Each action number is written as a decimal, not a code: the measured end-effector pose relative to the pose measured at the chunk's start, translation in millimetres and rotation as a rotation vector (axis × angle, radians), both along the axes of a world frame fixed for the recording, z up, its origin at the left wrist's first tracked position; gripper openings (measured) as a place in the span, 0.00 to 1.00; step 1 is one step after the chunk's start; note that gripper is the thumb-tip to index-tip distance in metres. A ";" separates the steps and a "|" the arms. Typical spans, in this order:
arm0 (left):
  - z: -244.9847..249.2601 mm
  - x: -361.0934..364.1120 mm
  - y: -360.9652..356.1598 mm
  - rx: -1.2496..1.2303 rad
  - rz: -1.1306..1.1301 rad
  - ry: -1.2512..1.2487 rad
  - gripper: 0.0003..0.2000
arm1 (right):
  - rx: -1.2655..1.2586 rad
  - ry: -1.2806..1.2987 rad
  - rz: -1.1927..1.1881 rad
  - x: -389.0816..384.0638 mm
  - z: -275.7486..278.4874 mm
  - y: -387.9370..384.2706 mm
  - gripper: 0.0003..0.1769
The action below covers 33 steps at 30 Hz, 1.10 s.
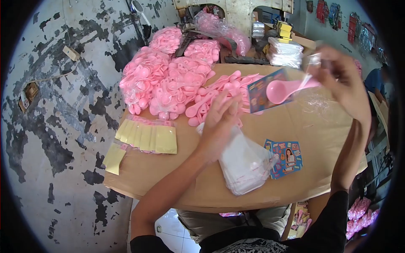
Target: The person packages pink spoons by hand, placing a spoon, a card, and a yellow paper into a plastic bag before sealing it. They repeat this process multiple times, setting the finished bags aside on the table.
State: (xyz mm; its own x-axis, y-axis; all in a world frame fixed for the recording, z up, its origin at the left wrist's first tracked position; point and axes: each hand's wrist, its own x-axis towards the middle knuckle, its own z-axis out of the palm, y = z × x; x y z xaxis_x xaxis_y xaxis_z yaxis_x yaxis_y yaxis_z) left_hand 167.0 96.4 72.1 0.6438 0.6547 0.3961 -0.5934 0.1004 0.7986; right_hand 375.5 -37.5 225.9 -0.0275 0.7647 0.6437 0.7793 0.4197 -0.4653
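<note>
My right hand [341,78], raised over the right side of the table, has its fingers closed round the handle end of a pink spoon [276,92]. A thin clear strip crosses that handle near my fingers. Directly behind the spoon's bowl is a blue printed card [258,96]. My left hand [219,124], slightly blurred, is held with its fingers stretched apart over the edge of a stack of clear plastic bags [244,162]. Beside the bags lie several blue printed cards [289,159]. Loose pink spoons [206,101] are heaped just beyond my left hand.
Large clear bags of pink spoons [145,80] fill the back left. A row of packets with yellow cards [154,137] lies at the left. Clear threads [316,105] are scattered at the right. Behind the brown-covered table [325,147] stand machinery [236,17] and stacked plastic packs [284,52].
</note>
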 end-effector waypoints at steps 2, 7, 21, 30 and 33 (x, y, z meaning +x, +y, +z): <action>6.2 -2.1 1.8 0.219 0.183 0.171 0.40 | -0.202 -0.207 -0.141 -12.6 3.6 2.1 0.02; 29.2 1.6 -24.7 0.988 0.392 0.514 0.37 | -0.204 -0.020 0.015 -24.8 -11.2 17.3 0.07; 62.9 43.5 17.0 0.386 -0.263 0.535 0.20 | -0.300 0.256 0.157 32.7 -34.1 56.1 0.09; 68.1 41.8 18.2 0.294 0.041 0.376 0.17 | 0.504 -0.280 -0.009 8.3 -42.2 66.1 0.11; 76.6 38.5 10.5 0.329 0.045 0.406 0.17 | 0.370 -0.380 0.002 10.4 -42.2 60.6 0.10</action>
